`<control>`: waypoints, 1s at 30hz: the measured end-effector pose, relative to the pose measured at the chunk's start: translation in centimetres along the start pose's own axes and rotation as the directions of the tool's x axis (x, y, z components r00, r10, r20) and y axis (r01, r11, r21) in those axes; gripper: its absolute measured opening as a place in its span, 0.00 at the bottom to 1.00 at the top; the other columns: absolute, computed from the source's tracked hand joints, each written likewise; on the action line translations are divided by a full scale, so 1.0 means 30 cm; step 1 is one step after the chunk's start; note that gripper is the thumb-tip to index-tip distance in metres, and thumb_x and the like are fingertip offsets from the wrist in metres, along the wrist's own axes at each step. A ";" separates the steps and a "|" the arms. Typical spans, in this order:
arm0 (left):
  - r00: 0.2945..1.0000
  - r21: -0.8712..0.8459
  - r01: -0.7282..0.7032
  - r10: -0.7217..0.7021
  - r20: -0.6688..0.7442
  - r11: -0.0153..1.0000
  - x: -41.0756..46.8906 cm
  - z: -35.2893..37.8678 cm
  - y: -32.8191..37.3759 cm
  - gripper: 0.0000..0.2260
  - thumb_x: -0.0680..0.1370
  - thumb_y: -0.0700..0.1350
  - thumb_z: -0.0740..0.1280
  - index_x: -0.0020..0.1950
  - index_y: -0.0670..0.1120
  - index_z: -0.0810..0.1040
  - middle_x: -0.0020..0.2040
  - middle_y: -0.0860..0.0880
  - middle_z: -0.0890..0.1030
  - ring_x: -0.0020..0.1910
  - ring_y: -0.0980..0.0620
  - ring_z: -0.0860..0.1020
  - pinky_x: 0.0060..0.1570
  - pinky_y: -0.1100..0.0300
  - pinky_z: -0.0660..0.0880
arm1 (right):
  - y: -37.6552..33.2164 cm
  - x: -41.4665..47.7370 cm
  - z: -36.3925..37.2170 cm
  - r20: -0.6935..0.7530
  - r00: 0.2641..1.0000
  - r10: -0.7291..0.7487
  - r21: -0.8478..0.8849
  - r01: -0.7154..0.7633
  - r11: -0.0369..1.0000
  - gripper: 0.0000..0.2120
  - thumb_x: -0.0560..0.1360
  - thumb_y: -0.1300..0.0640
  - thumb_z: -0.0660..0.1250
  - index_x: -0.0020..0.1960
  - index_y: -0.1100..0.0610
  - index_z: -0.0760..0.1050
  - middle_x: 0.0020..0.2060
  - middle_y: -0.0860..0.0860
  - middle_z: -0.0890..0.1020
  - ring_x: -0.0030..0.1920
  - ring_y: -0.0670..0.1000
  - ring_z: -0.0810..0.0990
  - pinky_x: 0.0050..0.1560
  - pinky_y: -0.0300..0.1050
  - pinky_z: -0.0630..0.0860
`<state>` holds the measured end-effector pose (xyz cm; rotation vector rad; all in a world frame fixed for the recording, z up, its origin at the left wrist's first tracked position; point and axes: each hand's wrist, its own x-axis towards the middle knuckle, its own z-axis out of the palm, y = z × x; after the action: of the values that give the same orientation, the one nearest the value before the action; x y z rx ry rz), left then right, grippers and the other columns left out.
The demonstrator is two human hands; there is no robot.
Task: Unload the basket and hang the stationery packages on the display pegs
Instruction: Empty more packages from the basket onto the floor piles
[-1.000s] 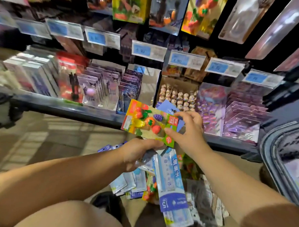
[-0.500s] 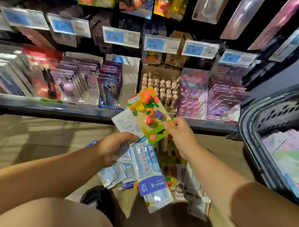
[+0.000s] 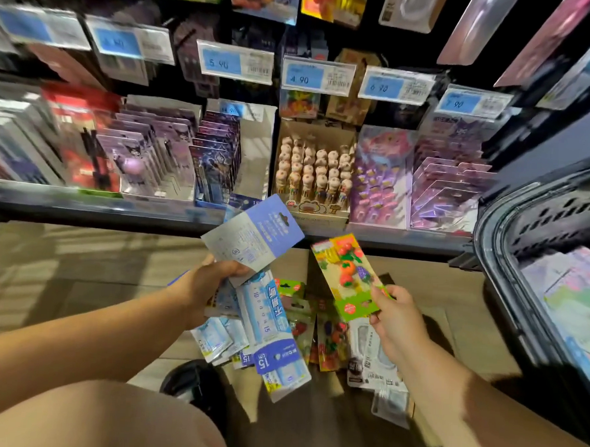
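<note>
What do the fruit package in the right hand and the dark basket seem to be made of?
Fruit package: probably glossy printed card under a clear plastic blister; the fruit shapes bulge. Basket: likely dark moulded plastic; its wall has rows of holes.

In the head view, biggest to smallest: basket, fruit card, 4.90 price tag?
1. basket, cut off by the frame.
2. fruit card, pinched in the right hand, nearer the camera.
3. 4.90 price tag, farther back, so real size unsure.
</note>
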<state>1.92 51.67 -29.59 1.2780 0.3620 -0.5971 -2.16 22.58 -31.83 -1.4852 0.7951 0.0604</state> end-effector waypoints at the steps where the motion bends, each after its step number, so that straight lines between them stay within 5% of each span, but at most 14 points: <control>1: 1.000 0.006 -0.002 0.002 0.003 1.000 -0.003 0.001 0.000 0.34 0.56 0.48 0.75 0.61 0.43 0.74 0.45 0.41 0.84 0.41 0.42 0.84 0.40 0.47 0.80 | 0.026 0.005 -0.017 -0.027 0.999 0.019 -0.039 -0.020 0.999 0.05 0.81 0.62 0.62 0.46 0.58 0.70 0.37 0.55 0.75 0.30 0.48 0.68 0.29 0.40 0.63; 6: 1.000 0.067 0.001 -0.002 0.019 0.998 -0.021 0.014 0.013 0.33 0.58 0.48 0.74 0.62 0.44 0.74 0.46 0.41 0.84 0.42 0.42 0.84 0.43 0.46 0.80 | 0.121 0.007 -0.030 -0.048 0.992 0.116 -0.158 -0.122 0.980 0.05 0.81 0.63 0.62 0.55 0.61 0.70 0.41 0.59 0.76 0.23 0.46 0.65 0.19 0.35 0.63; 9: 0.999 0.082 0.017 -0.020 0.034 0.997 -0.023 0.019 0.018 0.37 0.56 0.50 0.74 0.64 0.42 0.73 0.50 0.39 0.83 0.45 0.40 0.83 0.48 0.44 0.79 | 0.131 -0.021 -0.007 0.079 0.962 0.262 -0.139 -0.249 0.958 0.13 0.80 0.63 0.64 0.63 0.59 0.68 0.46 0.55 0.77 0.35 0.50 0.75 0.35 0.41 0.73; 11: 0.998 0.097 0.037 -0.041 0.046 0.995 -0.025 0.022 0.016 0.36 0.58 0.49 0.74 0.65 0.42 0.73 0.50 0.38 0.83 0.45 0.40 0.83 0.47 0.45 0.79 | 0.121 -0.044 -0.008 0.140 0.928 0.346 -0.336 -0.284 0.898 0.20 0.79 0.59 0.67 0.68 0.54 0.65 0.53 0.53 0.76 0.50 0.53 0.75 0.48 0.46 0.73; 13: 0.996 0.089 0.059 -0.065 0.067 0.994 -0.023 0.025 0.008 0.37 0.57 0.50 0.74 0.65 0.40 0.73 0.50 0.39 0.83 0.45 0.40 0.83 0.45 0.47 0.80 | 0.103 -0.057 -0.008 0.148 0.926 0.347 -0.585 -0.201 0.785 0.24 0.78 0.52 0.67 0.71 0.51 0.61 0.62 0.54 0.73 0.56 0.53 0.72 0.53 0.47 0.70; 15: 0.992 0.083 0.083 -0.091 0.088 0.993 -0.021 0.032 0.001 0.36 0.58 0.48 0.75 0.65 0.40 0.74 0.53 0.38 0.83 0.48 0.40 0.83 0.50 0.44 0.79 | 0.068 -0.060 0.011 0.194 0.954 0.228 -0.661 -0.045 0.749 0.25 0.79 0.48 0.65 0.73 0.51 0.60 0.67 0.54 0.71 0.59 0.54 0.73 0.56 0.46 0.70; 19: 0.985 0.097 0.120 -0.130 0.109 0.988 -0.019 0.068 -0.010 0.28 0.62 0.47 0.73 0.62 0.43 0.78 0.51 0.44 0.85 0.48 0.43 0.83 0.56 0.45 0.77 | -0.059 -0.097 0.117 0.335 0.942 0.015 -0.317 0.098 0.943 0.16 0.80 0.48 0.62 0.66 0.47 0.65 0.62 0.51 0.75 0.59 0.50 0.76 0.60 0.48 0.73; 22: 0.978 0.095 0.151 -0.163 0.128 0.984 -0.022 0.096 -0.013 0.25 0.63 0.45 0.73 0.60 0.43 0.79 0.41 0.50 0.85 0.39 0.50 0.82 0.46 0.55 0.77 | -0.144 -0.121 0.191 0.396 0.912 -0.103 -0.136 0.169 0.976 0.21 0.78 0.54 0.67 0.66 0.43 0.61 0.57 0.49 0.78 0.56 0.50 0.79 0.53 0.48 0.76; 24: 0.972 0.079 0.159 -0.170 0.162 0.984 -0.025 0.111 -0.015 0.25 0.64 0.40 0.74 0.60 0.42 0.79 0.42 0.48 0.86 0.37 0.51 0.83 0.42 0.57 0.76 | -0.168 -0.118 0.220 0.370 0.916 -0.157 -0.096 0.205 0.974 0.26 0.77 0.60 0.69 0.66 0.44 0.59 0.59 0.48 0.79 0.54 0.49 0.80 0.43 0.42 0.75; 27: 0.969 0.036 0.167 -0.171 0.176 0.985 -0.032 0.118 -0.015 0.18 0.71 0.38 0.71 0.61 0.41 0.78 0.44 0.46 0.86 0.36 0.49 0.84 0.36 0.58 0.79 | -0.186 -0.118 0.228 0.308 0.931 -0.197 -0.122 0.243 0.962 0.16 0.78 0.63 0.67 0.64 0.57 0.70 0.52 0.51 0.81 0.37 0.41 0.77 0.30 0.31 0.70; 30: 0.968 0.014 0.167 -0.166 0.190 0.986 -0.029 0.112 -0.017 0.25 0.67 0.39 0.74 0.65 0.42 0.76 0.51 0.43 0.85 0.44 0.46 0.85 0.45 0.53 0.81 | -0.181 -0.108 0.216 0.257 0.949 -0.185 -0.146 0.227 0.963 0.10 0.80 0.60 0.65 0.61 0.58 0.74 0.44 0.51 0.82 0.32 0.44 0.75 0.29 0.34 0.69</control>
<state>0.69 48.55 -28.60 1.1842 0.3121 -0.8553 0.91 29.03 -26.28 -1.6827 0.4425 0.1535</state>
